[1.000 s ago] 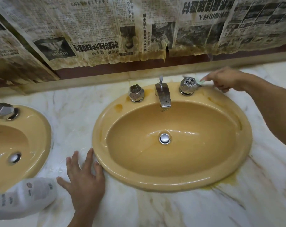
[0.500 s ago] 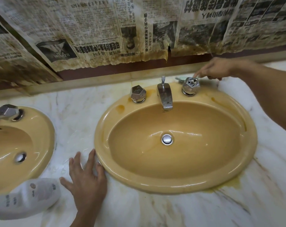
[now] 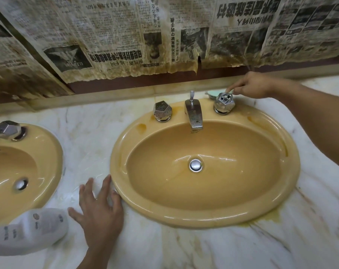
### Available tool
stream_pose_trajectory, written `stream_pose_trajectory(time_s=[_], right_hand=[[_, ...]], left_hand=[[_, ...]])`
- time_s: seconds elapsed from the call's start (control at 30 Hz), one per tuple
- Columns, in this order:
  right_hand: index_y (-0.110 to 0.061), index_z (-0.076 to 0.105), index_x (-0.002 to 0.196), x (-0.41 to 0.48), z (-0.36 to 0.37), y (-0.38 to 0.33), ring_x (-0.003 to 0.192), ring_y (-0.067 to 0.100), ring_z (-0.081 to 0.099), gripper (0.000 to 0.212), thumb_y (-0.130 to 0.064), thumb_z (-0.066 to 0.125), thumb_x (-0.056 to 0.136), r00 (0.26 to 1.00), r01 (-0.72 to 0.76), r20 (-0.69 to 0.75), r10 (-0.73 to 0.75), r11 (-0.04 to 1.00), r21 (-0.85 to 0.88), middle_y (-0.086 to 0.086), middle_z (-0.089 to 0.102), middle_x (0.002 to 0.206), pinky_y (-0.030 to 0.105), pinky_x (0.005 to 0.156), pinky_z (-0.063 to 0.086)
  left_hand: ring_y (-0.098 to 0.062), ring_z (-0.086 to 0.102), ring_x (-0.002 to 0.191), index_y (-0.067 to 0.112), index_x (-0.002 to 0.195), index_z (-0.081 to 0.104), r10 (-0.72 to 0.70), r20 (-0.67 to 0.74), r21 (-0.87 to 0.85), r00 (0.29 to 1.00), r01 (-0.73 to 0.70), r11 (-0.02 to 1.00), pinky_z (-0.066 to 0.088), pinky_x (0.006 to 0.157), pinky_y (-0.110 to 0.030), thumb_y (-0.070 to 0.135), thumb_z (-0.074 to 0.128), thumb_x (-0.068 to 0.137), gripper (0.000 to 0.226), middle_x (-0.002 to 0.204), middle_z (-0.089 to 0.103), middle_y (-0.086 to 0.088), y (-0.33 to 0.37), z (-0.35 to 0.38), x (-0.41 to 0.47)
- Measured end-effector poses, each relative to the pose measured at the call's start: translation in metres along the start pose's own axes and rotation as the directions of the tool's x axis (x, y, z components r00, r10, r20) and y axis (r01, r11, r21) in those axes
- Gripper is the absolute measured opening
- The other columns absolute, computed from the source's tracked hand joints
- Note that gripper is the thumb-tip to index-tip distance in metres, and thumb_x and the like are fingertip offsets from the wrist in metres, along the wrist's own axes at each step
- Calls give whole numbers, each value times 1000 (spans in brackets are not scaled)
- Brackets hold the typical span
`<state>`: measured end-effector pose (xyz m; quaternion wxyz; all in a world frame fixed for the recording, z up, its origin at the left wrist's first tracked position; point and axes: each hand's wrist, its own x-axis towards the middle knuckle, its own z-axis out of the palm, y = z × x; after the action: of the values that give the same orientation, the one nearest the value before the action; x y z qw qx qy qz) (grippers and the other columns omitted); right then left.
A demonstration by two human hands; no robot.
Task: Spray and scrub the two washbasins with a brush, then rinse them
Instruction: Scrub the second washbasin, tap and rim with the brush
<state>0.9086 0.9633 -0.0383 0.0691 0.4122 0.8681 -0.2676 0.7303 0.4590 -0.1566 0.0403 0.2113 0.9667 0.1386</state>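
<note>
Scrubbing behind right tap handle [image 3: 223, 102]: pinch brush [image 3: 213, 93] firmly in right hand [image 3: 255, 85] fingertips, as shown; work short strokes along right washbasin [image 3: 184, 216] rim. Brace with left hand [image 3: 98, 210], spread flat on counter [image 3: 184, 249], touching rim. Mind wall ledge [image 3: 126, 94] close behind; sweep freely toward spout [image 3: 193, 113]. Left washbasin [image 3: 48, 152], spray bottle [image 3: 29, 230] well apart.

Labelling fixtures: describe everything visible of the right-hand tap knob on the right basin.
The faceted chrome tap knob stands upright on the rear ledge of the mustard-yellow oval basin, right of the spotted chrome spout. Its top is open, showing a spoked recess. A pale green brush, gripped by the right hand, lies just behind it; contact cannot be told.
</note>
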Motion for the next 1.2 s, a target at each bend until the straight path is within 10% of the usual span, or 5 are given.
stream_pose_trajectory(time_s=[0.17,0.37,0.83,1.2], right_hand=[[-35,74,111,-52,3,34,84,26,60,22,-22,61,99,987,-147,-39,153,980,134,13,70,116,33,62,51],[-29,75,119,-126,57,23,120,35,58,26,-25,61,97,951,-194,-215,224,969,152,11,68,131,35,92,44],[-24,74,111,-124,78,-78,96,35,60,27,-28,52,95,904,7,-419,83,978,210,12,73,98,44,80,55],[-36,73,121,-114,18,-94,103,14,58,28,-37,58,98,954,301,67,-294,930,-211,-8,69,126,35,88,49]], left_hand=[[-20,10,157,43,148,48,-1,3,-10,1000,1,1000,0,119,-66,51,29,97,55,163,25,-1,0,0,0],[-21,12,157,41,148,50,10,-10,-13,1000,-10,1000,1,119,-67,53,28,98,55,162,27,-2,0,-1,-1],[-21,13,156,42,145,51,25,-27,10,999,-25,1000,2,120,-65,59,20,99,58,160,27,-3,1,-3,-2],[-20,11,156,42,146,50,25,-28,-25,999,-25,999,0,119,-67,57,24,100,54,160,28,-3,-1,-2,-1]])
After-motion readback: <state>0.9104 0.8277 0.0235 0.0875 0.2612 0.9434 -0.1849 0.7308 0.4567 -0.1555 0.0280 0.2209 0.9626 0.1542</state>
